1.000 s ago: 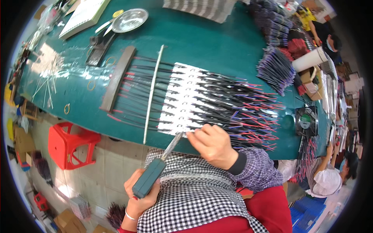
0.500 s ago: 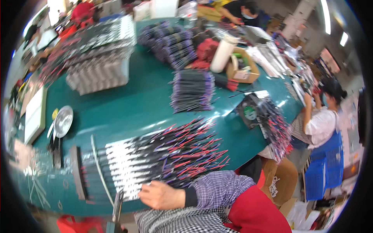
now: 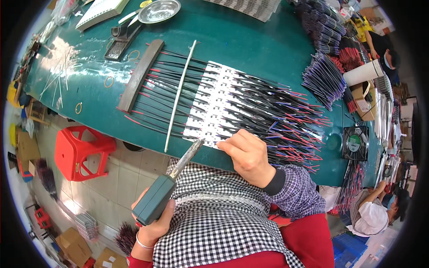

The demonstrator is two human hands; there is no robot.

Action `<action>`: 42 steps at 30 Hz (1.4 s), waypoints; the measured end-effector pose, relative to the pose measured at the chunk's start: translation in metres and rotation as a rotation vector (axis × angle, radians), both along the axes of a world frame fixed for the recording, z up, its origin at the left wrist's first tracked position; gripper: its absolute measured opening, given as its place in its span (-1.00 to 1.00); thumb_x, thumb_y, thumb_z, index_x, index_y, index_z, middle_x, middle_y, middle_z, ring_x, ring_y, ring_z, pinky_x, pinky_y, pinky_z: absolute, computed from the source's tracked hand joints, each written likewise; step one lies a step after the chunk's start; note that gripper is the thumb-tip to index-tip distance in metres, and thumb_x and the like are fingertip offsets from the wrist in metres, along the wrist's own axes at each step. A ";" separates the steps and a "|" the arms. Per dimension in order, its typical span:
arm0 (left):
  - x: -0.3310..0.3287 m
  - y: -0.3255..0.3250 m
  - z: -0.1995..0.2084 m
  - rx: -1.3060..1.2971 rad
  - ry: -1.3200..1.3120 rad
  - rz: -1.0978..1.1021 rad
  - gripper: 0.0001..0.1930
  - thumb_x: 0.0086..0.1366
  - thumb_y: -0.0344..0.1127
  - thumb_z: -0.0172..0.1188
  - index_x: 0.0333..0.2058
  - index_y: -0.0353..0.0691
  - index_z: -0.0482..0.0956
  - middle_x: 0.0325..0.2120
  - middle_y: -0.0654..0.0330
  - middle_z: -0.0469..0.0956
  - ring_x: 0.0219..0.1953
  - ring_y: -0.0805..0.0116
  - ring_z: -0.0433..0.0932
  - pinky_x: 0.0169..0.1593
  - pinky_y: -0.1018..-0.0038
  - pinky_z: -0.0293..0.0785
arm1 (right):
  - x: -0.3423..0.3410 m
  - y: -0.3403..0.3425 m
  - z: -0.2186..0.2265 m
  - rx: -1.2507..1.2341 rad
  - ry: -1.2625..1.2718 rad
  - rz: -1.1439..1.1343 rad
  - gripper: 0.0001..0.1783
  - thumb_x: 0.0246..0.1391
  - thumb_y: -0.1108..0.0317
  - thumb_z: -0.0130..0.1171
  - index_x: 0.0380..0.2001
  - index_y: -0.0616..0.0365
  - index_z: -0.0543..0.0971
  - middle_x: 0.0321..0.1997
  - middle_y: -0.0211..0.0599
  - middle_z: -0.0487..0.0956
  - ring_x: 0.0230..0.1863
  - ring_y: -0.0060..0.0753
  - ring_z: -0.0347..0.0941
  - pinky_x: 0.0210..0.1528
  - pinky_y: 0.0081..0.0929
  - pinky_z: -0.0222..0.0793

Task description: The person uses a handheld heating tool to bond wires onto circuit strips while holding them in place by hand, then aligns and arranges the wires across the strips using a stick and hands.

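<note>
My left hand grips the dark green handle of a soldering iron, whose metal tip reaches the near edge of a row of small white circuit boards. My right hand rests with its fingertips pressed on the nearest white board, beside the iron's tip. Red and black wires fan out from both sides of the boards across the green table. A thin metal rod and a dark flat bar lie across the wires on the left.
A metal dish and a black iron stand sit at the far left of the table. Bundles of wires, a white roll and a small fan lie to the right. A red stool stands below. Other people work at the right.
The view swung away over the table half a second ago and has come back down onto the boards. My hands hold about the same pose as one second ago.
</note>
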State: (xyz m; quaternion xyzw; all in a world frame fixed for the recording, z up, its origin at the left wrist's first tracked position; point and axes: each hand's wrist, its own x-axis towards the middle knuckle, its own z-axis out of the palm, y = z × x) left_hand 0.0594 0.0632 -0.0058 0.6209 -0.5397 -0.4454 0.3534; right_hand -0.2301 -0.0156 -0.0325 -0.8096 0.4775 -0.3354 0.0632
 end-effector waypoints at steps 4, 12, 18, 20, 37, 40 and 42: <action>0.002 -0.003 0.000 -0.099 -0.086 -0.104 -0.77 0.05 -0.51 0.37 -0.27 -0.42 0.67 -0.38 0.02 0.64 -0.39 0.20 0.64 -0.26 0.43 0.56 | 0.000 -0.001 -0.001 0.061 -0.098 -0.005 -0.66 -0.30 0.62 0.24 -0.31 0.15 0.63 -0.43 -0.36 0.44 -0.36 -0.27 0.46 -0.38 -0.33 0.41; -0.003 -0.002 -0.006 -0.100 -0.048 -0.094 -0.77 0.05 -0.51 0.38 -0.27 -0.43 0.67 -0.38 0.01 0.64 -0.40 0.18 0.63 -0.26 0.43 0.55 | 0.001 -0.002 0.000 0.185 -0.151 -0.028 -0.64 -0.29 0.67 0.24 -0.29 0.19 0.63 -0.41 -0.31 0.43 -0.36 -0.23 0.45 -0.38 -0.33 0.42; -0.001 -0.007 -0.004 0.013 -0.078 -0.148 -0.76 0.04 -0.53 0.37 -0.26 -0.43 0.67 -0.38 0.01 0.64 -0.39 0.16 0.64 -0.27 0.41 0.56 | 0.004 -0.002 0.008 0.119 0.033 -0.017 -0.70 -0.17 0.54 0.23 -0.26 0.15 0.62 -0.37 -0.35 0.44 -0.33 -0.30 0.45 -0.37 -0.36 0.39; 0.000 -0.007 -0.004 0.023 -0.123 -0.180 -0.77 0.04 -0.54 0.37 -0.27 -0.43 0.67 -0.37 0.00 0.65 -0.39 0.15 0.65 -0.28 0.40 0.57 | 0.005 -0.002 0.008 0.092 0.137 -0.007 -0.70 -0.15 0.49 0.22 -0.23 0.13 0.62 -0.35 -0.38 0.45 -0.30 -0.32 0.45 -0.34 -0.38 0.37; -0.004 -0.016 -0.001 -0.071 -0.109 -0.260 -0.79 0.04 -0.52 0.39 -0.29 -0.39 0.66 -0.34 0.04 0.64 -0.38 0.20 0.66 -0.29 0.44 0.58 | 0.003 -0.005 0.000 0.172 -0.115 -0.007 -0.62 -0.26 0.73 0.20 -0.29 0.19 0.68 -0.37 -0.29 0.60 -0.37 -0.22 0.51 -0.36 -0.36 0.43; -0.007 -0.018 0.005 0.016 -0.068 -0.230 -0.80 0.05 -0.52 0.38 -0.30 -0.38 0.66 -0.35 0.05 0.63 -0.39 0.21 0.65 -0.29 0.44 0.58 | 0.004 -0.007 0.000 0.164 -0.146 -0.011 -0.68 -0.25 0.67 0.19 -0.34 0.17 0.67 -0.41 -0.35 0.51 -0.37 -0.25 0.48 -0.38 -0.35 0.41; -0.007 -0.019 0.006 -0.059 -0.091 -0.246 -0.81 0.05 -0.53 0.37 -0.31 -0.38 0.67 -0.36 0.07 0.63 -0.39 0.22 0.65 -0.30 0.44 0.57 | 0.005 -0.007 0.001 0.174 -0.150 -0.011 -0.68 -0.26 0.68 0.19 -0.34 0.17 0.67 -0.41 -0.34 0.52 -0.37 -0.25 0.48 -0.38 -0.35 0.41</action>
